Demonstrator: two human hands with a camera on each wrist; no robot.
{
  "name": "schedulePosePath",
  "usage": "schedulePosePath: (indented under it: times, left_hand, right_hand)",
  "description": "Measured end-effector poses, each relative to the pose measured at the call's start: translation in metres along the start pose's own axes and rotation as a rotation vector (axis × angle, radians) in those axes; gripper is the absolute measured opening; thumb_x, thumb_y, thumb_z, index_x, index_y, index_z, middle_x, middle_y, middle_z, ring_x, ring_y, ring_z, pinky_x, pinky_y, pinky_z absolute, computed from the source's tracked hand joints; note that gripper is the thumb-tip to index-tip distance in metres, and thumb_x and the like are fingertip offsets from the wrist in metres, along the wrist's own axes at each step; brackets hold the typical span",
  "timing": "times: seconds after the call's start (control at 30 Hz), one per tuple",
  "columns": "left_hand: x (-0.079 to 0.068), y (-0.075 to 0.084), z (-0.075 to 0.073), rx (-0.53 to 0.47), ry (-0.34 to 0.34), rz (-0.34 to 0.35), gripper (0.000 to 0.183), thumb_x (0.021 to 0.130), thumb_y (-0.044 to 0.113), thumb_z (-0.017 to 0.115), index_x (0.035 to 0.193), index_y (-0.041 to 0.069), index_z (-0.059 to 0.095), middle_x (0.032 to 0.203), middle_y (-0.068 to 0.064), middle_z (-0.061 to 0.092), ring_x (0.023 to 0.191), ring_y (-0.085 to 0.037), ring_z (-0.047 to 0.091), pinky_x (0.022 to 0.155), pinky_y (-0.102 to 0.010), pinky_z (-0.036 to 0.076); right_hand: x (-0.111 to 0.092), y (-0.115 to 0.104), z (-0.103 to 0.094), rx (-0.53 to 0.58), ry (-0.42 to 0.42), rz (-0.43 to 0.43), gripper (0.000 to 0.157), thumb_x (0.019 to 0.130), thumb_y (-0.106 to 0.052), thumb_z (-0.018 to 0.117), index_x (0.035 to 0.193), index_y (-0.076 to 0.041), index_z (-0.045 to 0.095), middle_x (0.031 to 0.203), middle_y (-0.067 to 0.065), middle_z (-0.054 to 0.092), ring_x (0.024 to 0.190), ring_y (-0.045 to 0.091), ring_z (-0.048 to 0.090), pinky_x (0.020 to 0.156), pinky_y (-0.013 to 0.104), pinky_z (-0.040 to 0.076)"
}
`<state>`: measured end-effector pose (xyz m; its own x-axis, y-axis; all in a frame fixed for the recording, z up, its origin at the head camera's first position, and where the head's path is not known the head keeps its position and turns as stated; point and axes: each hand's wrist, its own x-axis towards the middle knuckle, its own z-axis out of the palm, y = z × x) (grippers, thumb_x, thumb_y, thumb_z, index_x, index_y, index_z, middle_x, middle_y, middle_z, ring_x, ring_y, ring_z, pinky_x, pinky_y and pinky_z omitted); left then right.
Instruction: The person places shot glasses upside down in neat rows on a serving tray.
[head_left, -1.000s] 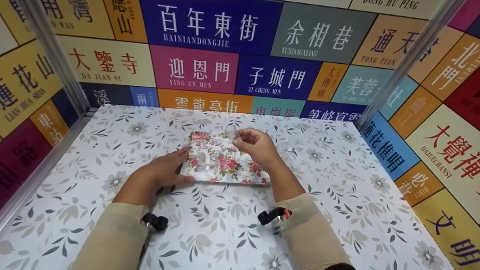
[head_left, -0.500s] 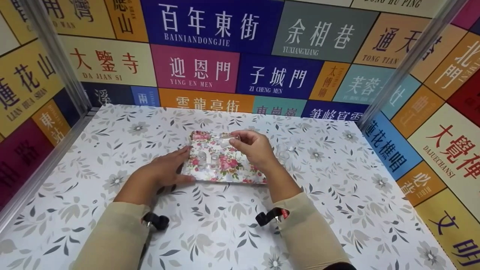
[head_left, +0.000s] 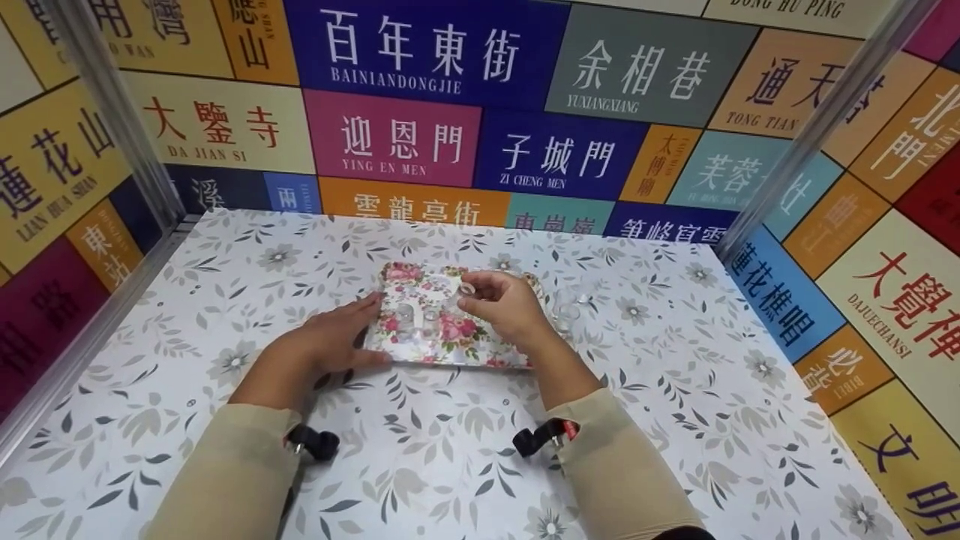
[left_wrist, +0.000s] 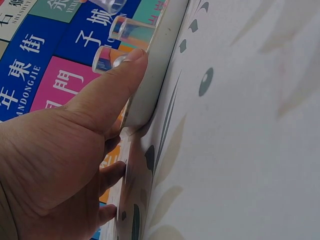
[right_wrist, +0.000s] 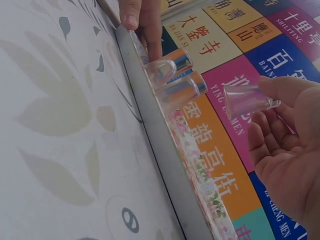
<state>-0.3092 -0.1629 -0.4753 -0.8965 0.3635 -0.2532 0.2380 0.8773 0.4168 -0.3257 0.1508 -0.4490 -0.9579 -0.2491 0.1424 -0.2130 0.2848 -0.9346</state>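
Observation:
My right hand point(head_left: 510, 307) pinches a small clear cup point(right_wrist: 245, 99) by its narrower end, above the tray. In the right wrist view the cup's wide end points down toward the tray and is apart from it. The floral tray point(head_left: 435, 282) has pink roses on white and a pale side wall. Near its left front stand two clear cups point(head_left: 406, 315), side by side. My left hand point(head_left: 326, 337) rests at the tray's left front corner. Its thumb point(left_wrist: 112, 85) lies straight along the near rim, and the other fingers touch the left side.
More clear cups point(head_left: 570, 307) stand just right of the tray, partly behind my right wrist. A white leaf-patterned cloth point(head_left: 442, 450) covers the table. Panels of coloured lettering point(head_left: 405, 142) enclose the back and sides.
My right hand has brought the cup from above the tray's far edge nearer to me. The cup has been tipped over, wide end down. The left hand and tray have stayed put.

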Motion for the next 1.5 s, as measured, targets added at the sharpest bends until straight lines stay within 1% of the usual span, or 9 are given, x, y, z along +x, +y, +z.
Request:
schedulePosePath:
  times: [0.13,0.33,0.57,0.8,0.97,1.03,1.17,1.33,1.5]
  left_hand:
    - [0.001,0.000,0.001,0.009,-0.006,-0.002,0.110,0.075,0.079,0.061,0.159,0.035,0.005,0.169,0.010,-0.001,0.154,-0.037,0.009,0.118,-0.070,0.012]
    - [-0.001,-0.001,0.000,0.017,-0.003,0.015,0.109,0.077,0.077,0.062,0.160,0.034,0.005,0.169,0.010,0.001,0.154,-0.036,0.011,0.119,-0.069,0.013]
    - [-0.001,0.000,-0.002,0.017,-0.002,0.027,0.107,0.079,0.074,0.062,0.160,0.032,0.006,0.169,0.007,0.002,0.154,-0.038,0.011,0.119,-0.069,0.013]
    - [-0.001,-0.001,-0.003,0.001,-0.002,0.010,0.108,0.078,0.074,0.064,0.159,0.035,0.005,0.169,0.008,0.001,0.154,-0.039,0.011,0.118,-0.070,0.012]
    - [-0.001,-0.002,-0.002,0.007,0.003,0.001,0.109,0.076,0.075,0.064,0.159,0.035,0.006,0.169,0.009,0.001,0.154,-0.039,0.011,0.117,-0.071,0.012]
    - [-0.002,-0.002,-0.002,0.006,0.004,0.000,0.108,0.076,0.075,0.064,0.159,0.035,0.007,0.169,0.010,0.001,0.154,-0.039,0.011,0.117,-0.071,0.012]
    - [-0.001,-0.001,-0.002,-0.004,0.004,-0.002,0.109,0.076,0.075,0.065,0.159,0.035,0.009,0.168,0.011,0.002,0.154,-0.037,0.010,0.118,-0.070,0.012]
    - [0.000,0.000,0.000,-0.009,0.003,-0.008,0.109,0.075,0.077,0.064,0.159,0.036,0.008,0.168,0.013,0.001,0.155,-0.036,0.010,0.119,-0.068,0.015]
    - [0.000,-0.001,0.000,-0.005,0.008,-0.003,0.108,0.075,0.077,0.063,0.159,0.037,0.008,0.168,0.013,0.001,0.154,-0.037,0.011,0.119,-0.069,0.015]
  right_hand:
    - [-0.001,0.007,0.004,-0.051,-0.023,0.021,0.041,0.082,-0.033,0.081,0.119,-0.020,0.071,0.111,0.001,0.069,0.100,0.019,0.065,0.078,0.026,0.059]
    - [0.000,0.015,0.009,-0.105,-0.066,0.037,0.035,0.084,-0.025,0.080,0.117,-0.020,0.072,0.112,0.001,0.068,0.101,0.019,0.065,0.076,0.029,0.061]
    - [0.001,0.021,0.013,-0.187,-0.132,0.062,0.044,0.085,-0.026,0.078,0.126,-0.012,0.068,0.105,0.001,0.070,0.099,0.018,0.066,0.077,0.029,0.061]
    - [0.002,0.024,0.017,-0.173,-0.156,0.082,0.040,0.088,-0.018,0.075,0.126,-0.012,0.067,0.108,0.000,0.069,0.100,0.019,0.064,0.077,0.030,0.059]
    - [0.001,0.020,0.017,-0.146,-0.159,0.080,0.046,0.085,-0.023,0.077,0.128,-0.010,0.066,0.113,0.004,0.069,0.101,0.019,0.064,0.079,0.031,0.060]
    - [0.001,0.018,0.015,-0.132,-0.145,0.072,0.048,0.084,-0.026,0.078,0.128,-0.010,0.066,0.116,0.005,0.069,0.102,0.019,0.064,0.078,0.031,0.060]
    - [-0.002,0.014,0.008,-0.095,-0.105,0.055,0.044,0.081,-0.029,0.080,0.122,-0.017,0.069,0.118,0.003,0.068,0.103,0.020,0.065,0.077,0.030,0.061]
    - [-0.006,0.007,-0.007,-0.068,-0.085,0.051,0.042,0.082,-0.028,0.080,0.122,-0.021,0.069,0.121,0.004,0.068,0.109,0.021,0.063,0.081,0.030,0.059]
    - [-0.007,0.006,-0.030,-0.080,-0.053,0.067,0.045,0.083,-0.034,0.080,0.125,-0.022,0.067,0.122,0.008,0.067,0.110,0.022,0.062,0.084,0.038,0.059]
